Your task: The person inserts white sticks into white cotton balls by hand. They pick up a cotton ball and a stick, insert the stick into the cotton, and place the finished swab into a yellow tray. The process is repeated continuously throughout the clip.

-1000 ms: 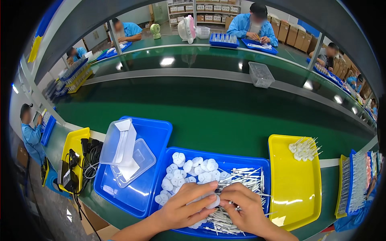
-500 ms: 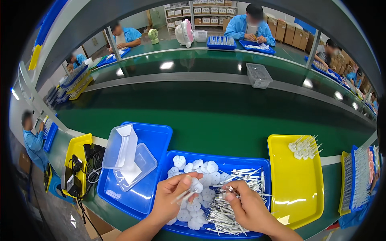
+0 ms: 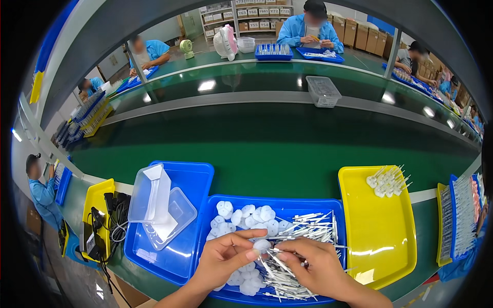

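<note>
Left grip (image 3: 226, 258) and right grip (image 3: 314, 264) nearly meet, both closely pinching.

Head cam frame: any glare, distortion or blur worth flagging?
Head view: white glare on the yellow tray and the blue tray holding the clear box; head view: fisheye arches the grey overhead bar, corners go black; head view: co-workers' faces blurred; head view: white piece at the left hand readable, fine detail by the right hand too small.
</note>
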The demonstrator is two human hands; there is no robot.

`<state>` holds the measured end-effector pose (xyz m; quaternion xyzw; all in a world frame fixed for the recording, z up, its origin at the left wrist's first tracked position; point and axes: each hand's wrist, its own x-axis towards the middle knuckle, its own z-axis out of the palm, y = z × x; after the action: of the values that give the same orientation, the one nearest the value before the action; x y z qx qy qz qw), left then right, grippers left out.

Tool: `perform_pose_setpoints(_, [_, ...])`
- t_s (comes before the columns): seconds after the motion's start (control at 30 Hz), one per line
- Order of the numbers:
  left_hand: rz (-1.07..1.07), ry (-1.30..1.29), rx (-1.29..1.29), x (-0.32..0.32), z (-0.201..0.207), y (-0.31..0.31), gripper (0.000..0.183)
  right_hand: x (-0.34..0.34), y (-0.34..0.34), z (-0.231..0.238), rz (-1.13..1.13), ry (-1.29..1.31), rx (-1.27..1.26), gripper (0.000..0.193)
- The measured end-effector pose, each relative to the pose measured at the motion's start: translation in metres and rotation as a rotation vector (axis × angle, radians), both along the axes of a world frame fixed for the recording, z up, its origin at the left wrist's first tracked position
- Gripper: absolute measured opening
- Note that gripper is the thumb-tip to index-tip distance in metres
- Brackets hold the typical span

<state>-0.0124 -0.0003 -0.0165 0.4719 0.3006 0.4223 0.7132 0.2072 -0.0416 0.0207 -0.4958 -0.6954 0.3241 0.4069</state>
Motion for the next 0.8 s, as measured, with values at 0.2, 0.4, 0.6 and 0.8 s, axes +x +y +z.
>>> perform_pose_setpoints(0.2, [0.057,0.038,0.177,0.004,-0.002,-0.001,0.02,0.006,0.0,0.006,0.076,-0.001,-0.172,0.015])
perform_pose_setpoints(0.4, [0.052,0.081,0.392,0.011,-0.003,-0.003,0.024,0.003,0.001,-0.003,0.094,0.077,-0.174,0.016])
perform_pose_setpoints(0.6, [0.015,0.01,0.291,0.008,-0.002,-0.003,0.022,0.005,0.002,-0.004,0.16,0.152,-0.183,0.013])
perform_pose_setpoints(0.8, [-0.1,-0.013,0.198,0.002,-0.003,-0.001,0.025,0.001,-0.005,-0.004,0.038,-0.077,0.064,0.012])
